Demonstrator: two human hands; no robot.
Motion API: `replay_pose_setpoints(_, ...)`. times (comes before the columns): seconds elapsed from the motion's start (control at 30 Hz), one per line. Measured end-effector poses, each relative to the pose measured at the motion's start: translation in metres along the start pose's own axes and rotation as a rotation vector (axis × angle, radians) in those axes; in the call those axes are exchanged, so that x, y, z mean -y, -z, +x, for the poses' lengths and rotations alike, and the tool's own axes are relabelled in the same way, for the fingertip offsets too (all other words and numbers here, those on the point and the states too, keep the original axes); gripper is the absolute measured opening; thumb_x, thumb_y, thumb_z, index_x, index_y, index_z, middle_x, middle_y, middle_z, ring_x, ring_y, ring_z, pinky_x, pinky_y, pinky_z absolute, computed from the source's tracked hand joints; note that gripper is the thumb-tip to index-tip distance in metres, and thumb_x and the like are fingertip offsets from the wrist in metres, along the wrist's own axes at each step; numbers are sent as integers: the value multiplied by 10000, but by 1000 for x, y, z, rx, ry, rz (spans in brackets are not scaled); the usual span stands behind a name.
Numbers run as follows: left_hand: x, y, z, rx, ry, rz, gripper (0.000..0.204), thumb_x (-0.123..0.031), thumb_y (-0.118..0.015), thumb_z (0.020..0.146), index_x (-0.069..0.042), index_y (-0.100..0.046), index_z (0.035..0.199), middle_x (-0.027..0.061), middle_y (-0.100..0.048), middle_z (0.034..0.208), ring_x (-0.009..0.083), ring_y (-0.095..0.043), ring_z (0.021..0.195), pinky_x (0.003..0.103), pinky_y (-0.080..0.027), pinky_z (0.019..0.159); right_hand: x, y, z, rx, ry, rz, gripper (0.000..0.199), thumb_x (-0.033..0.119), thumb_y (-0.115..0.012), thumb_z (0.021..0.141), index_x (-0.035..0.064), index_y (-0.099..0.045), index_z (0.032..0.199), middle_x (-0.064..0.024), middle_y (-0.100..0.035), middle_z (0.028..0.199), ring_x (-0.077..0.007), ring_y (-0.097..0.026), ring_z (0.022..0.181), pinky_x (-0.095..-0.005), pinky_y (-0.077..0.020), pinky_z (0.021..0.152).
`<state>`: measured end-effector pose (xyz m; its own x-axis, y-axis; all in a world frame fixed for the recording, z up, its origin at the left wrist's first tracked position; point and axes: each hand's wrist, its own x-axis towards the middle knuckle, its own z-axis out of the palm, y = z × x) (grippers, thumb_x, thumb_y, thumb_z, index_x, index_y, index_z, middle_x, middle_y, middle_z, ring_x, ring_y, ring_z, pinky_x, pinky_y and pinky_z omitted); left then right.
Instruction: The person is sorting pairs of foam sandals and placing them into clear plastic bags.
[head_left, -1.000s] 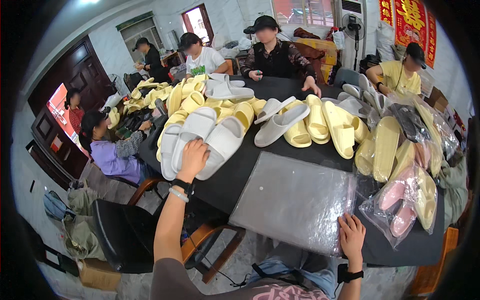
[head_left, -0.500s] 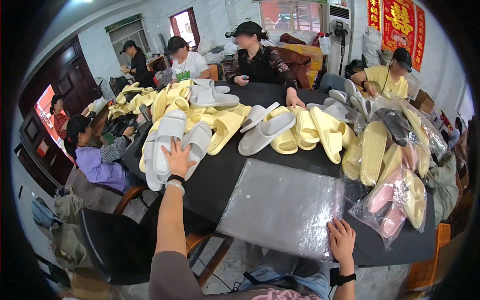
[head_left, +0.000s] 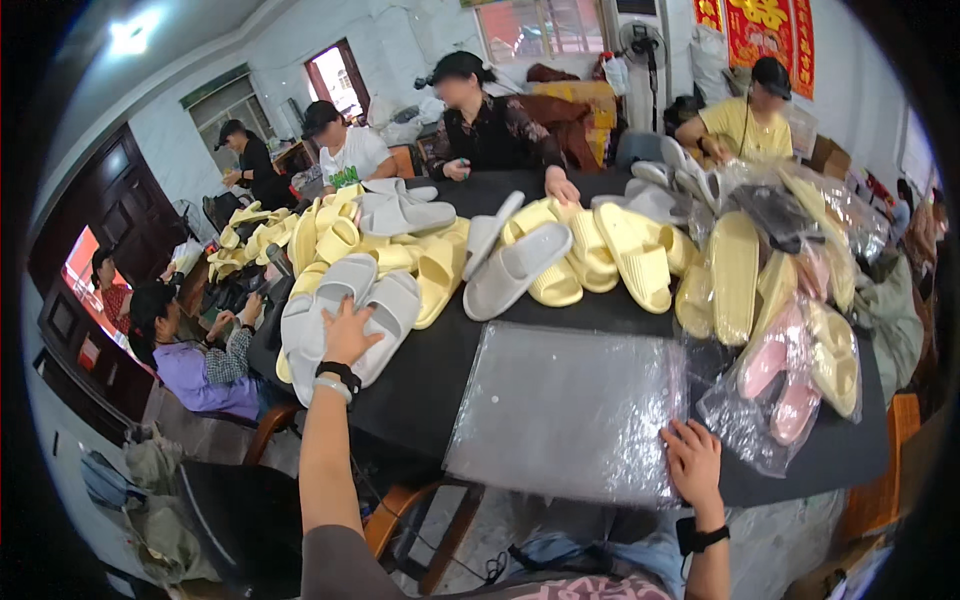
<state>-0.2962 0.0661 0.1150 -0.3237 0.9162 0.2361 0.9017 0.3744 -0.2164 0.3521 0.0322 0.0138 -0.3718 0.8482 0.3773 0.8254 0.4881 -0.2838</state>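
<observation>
Spanning the frame's middle, a black table (head_left: 415,405) bears flat clear plastic (head_left: 570,415) at lower centre and grey slippers (head_left: 393,312) at centre-left, the left hand (head_left: 348,332) spread wide upon them, the right hand (head_left: 693,460) half-open on the plastic's edge, any pinch unclear.

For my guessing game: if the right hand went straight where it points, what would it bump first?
The right hand would probably slide over the clear plastic first, then bump a yellow slipper; depth is unclear.
</observation>
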Motion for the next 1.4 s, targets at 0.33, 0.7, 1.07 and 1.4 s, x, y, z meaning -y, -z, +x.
replay_pose_setpoints(0.33,-13,-25,-16,-353,-198,-161,243,-111,-709,753,-119,-731,994,146,-510,1354,313,-471,1241,448,-372,1019,2,1,6,-16,25,62,324,164,-600,884,216,-696,1189,-24,-618,1299,-285,-501,1254,-431,-356,1025)
replay_pose_setpoints(0.7,-93,-5,-81,-423,-232,-414,371,-74,-699,791,-63,-660,1159,204,-514,1377,414,-484,1226,470,-391,1022,-6,7,-3,2,4,108,362,160,-627,842,228,-685,1193,-16,-603,1315,-270,-500,1260,-438,-364,1023)
replay_pose_setpoints(1.07,-298,19,-206,71,-552,-744,542,-342,-595,939,-96,-493,1411,183,-386,1506,437,-274,1413,556,-150,1168,-12,0,-6,-25,51,112,366,198,-594,882,228,-649,1242,1,-555,1380,-272,-474,1295,-439,-360,1039)
replay_pose_setpoints(1.4,-309,-15,-207,-7,-470,-502,593,-390,-560,916,-89,-490,1423,195,-403,1502,429,-303,1407,572,-145,1170,-62,97,-15,-244,-330,1632,677,71,-573,968,114,-221,1544,-116,-388,1484,-232,-606,1077,-293,-531,833)
